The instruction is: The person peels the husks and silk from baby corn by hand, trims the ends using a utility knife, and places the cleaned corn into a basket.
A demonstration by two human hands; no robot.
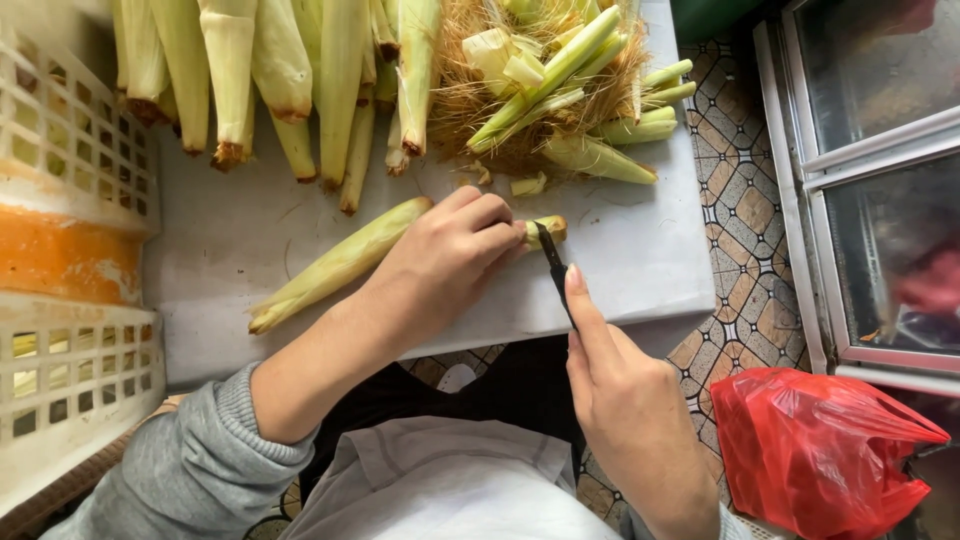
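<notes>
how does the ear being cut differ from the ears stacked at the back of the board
The ear being cut lies alone and slanted across the white board, pinned by the left hand while the right hand sets a knife at its stalk end. The stacked ears lie side by side, untouched, cut ends toward the person. Both wear pale green husks.

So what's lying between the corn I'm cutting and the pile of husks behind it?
In the head view, a few small cut bits on the white board lie between the held corn and the husk pile.

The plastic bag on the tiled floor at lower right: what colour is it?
The plastic bag is bright red, seen plainly in the head view, beside the right hand.
</notes>
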